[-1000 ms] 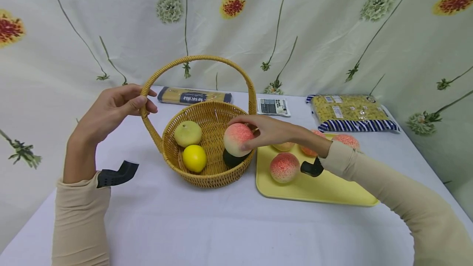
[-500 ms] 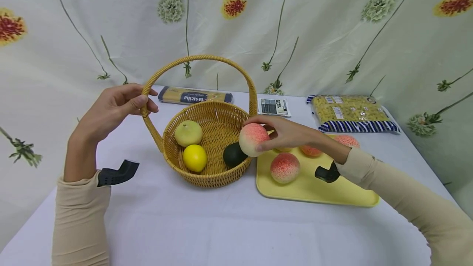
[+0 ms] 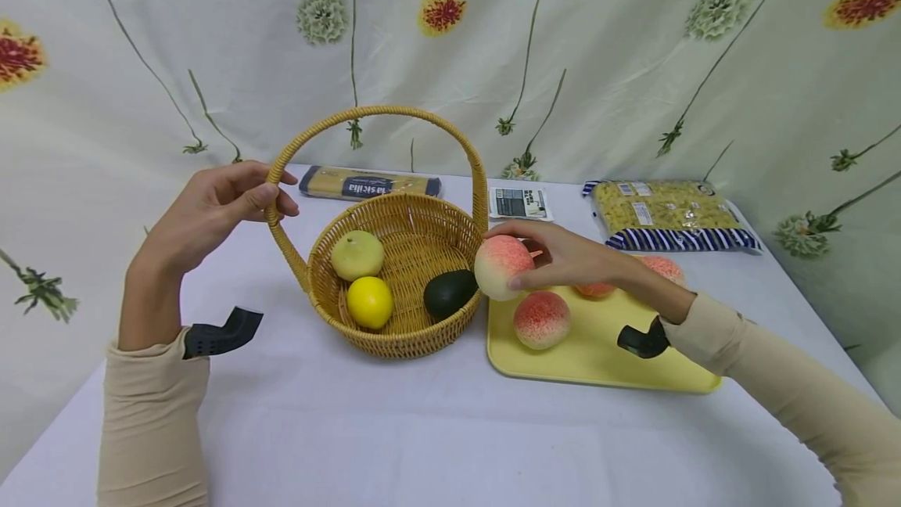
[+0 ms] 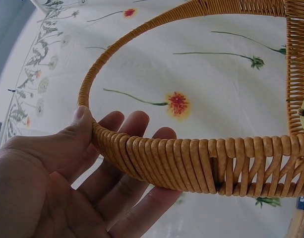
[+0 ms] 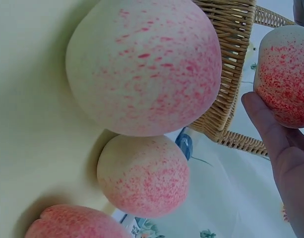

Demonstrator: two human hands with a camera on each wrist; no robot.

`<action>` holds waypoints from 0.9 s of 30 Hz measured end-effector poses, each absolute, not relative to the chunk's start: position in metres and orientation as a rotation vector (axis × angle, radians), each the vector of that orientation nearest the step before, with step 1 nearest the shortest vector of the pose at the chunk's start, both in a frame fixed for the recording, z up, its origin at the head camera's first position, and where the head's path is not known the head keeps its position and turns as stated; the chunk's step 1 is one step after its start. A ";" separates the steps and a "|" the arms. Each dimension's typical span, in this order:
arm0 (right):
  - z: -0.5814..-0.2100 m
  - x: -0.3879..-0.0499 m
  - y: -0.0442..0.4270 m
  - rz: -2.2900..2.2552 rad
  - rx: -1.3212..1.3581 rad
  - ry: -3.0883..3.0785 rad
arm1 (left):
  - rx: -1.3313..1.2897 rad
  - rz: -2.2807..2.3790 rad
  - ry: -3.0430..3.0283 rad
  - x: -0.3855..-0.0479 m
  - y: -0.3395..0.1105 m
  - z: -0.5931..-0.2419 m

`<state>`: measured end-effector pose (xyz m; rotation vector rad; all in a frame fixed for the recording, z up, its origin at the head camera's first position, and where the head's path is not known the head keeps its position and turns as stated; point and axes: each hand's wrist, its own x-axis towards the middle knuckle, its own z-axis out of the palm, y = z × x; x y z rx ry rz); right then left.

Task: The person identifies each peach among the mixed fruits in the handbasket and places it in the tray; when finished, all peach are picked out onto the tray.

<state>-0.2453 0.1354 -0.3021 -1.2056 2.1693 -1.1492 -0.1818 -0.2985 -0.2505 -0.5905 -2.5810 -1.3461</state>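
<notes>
My left hand (image 3: 197,213) grips the wrapped handle (image 3: 380,109) of a wicker basket (image 3: 394,346) on its left side; the left wrist view has the thumb and fingers around that handle (image 4: 156,156). A pale green round fruit (image 3: 357,255), a yellow lemon-like fruit (image 3: 370,303) and a dark avocado (image 3: 446,294) lie in the basket. Just outside its right rim, my right hand (image 3: 563,257) holds a pink-and-cream peach (image 3: 501,266) above the left end of a yellow tray (image 3: 598,362). Thumb and fingers hold this peach (image 5: 285,74) in the right wrist view.
Several peaches sit on the tray, one peach (image 3: 542,321) near its front left; my right arm partly hides others. Behind are a spaghetti pack (image 3: 369,183), a small white packet (image 3: 521,203) and a large pasta bag (image 3: 665,213). A flowered cloth (image 3: 598,61) hangs behind.
My right hand has carried the peach rightward, from over the basket to above the tray's left end. The avocado, hidden in part before, now shows fully. My left hand stays on the handle.
</notes>
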 end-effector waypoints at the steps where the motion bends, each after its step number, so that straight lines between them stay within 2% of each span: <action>1: -0.302 -0.245 0.137 -1.154 -1.198 2.169 | -0.591 -1.346 -2.581 -0.182 -0.298 -0.251; 27: -0.304 -0.230 0.192 -1.251 -1.018 2.195 | -0.602 -1.351 -2.572 -0.180 -0.298 -0.250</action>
